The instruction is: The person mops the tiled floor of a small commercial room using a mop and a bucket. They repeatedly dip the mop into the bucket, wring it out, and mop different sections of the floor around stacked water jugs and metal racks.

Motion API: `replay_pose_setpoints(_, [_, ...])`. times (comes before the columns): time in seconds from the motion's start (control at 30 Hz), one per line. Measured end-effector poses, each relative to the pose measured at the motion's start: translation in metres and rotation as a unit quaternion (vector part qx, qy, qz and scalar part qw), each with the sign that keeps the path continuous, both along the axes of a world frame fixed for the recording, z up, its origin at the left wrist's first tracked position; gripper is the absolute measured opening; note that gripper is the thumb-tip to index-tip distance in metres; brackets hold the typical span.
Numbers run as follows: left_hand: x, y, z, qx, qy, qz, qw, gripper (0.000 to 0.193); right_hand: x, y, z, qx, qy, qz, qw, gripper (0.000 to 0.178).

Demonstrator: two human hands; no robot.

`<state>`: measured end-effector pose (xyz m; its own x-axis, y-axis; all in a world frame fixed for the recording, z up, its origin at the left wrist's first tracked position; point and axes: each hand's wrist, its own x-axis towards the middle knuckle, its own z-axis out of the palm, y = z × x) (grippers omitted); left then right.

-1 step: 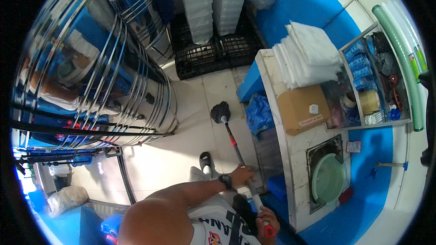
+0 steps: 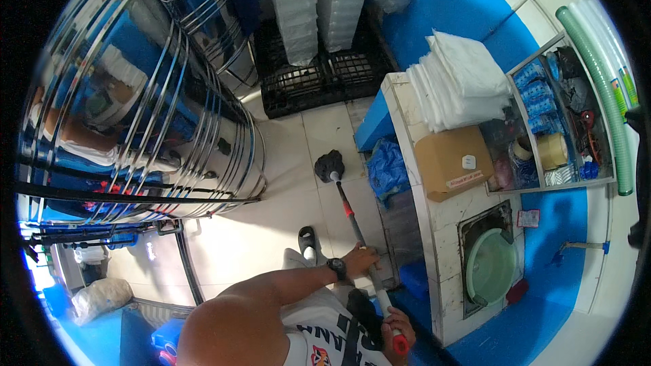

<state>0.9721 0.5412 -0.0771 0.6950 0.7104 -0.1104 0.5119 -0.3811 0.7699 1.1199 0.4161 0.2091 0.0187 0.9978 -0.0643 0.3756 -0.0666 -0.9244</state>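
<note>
A mop with a grey handle (image 2: 359, 234) slants from my body toward the upper middle of the view. Its dark, stringy head (image 2: 330, 165) rests on the light tiled floor. My left hand (image 2: 360, 260), with a black watch at the wrist, is closed around the middle of the handle. Lower down and nearer my body, my right hand (image 2: 399, 329) grips the handle close to its red end cap (image 2: 401, 346). A red band (image 2: 348, 209) shows on the shaft between the mop head and my left hand. One foot in a dark sandal (image 2: 307, 238) stands left of the handle.
Curved metal rails (image 2: 224, 163) stand to the left. Black pallets (image 2: 291, 91) at the back bear tall stacks of clear plastic containers (image 2: 293, 13). Along the right runs a tiled counter (image 2: 444, 268) with white folded bags (image 2: 461, 85), a cardboard box (image 2: 453, 163) and a pale green basin (image 2: 489, 268).
</note>
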Motion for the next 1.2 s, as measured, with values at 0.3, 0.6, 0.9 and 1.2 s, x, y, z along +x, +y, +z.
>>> replay_pose_setpoints(0.3, [-0.033, 0.216, -0.025, 0.04, 0.247, 0.258, 0.933, 0.048, -0.056, 0.17, -0.106, 0.048, 0.045, -0.04, 0.997, 0.01])
replay_pose_setpoints(0.6, [-0.089, 0.172, 0.0, 0.099, -0.016, 0.197, 0.975, 0.032, -0.079, 0.136, -0.037, 0.029, -0.076, 0.068, 0.994, 0.01])
replay_pose_setpoints(0.9, [-0.044, 0.059, 0.066, 0.088, -0.063, 0.187, 0.976, 0.039, -0.027, 0.085, 0.009, -0.077, 0.224, 0.081, 0.968, 0.047])
replay_pose_setpoints(1.2, [-0.081, 0.078, 0.025, 0.119, -0.022, 0.006, 0.993, 0.031, -0.063, 0.076, -0.047, 0.108, 0.089, 0.064, 0.988, 0.028])
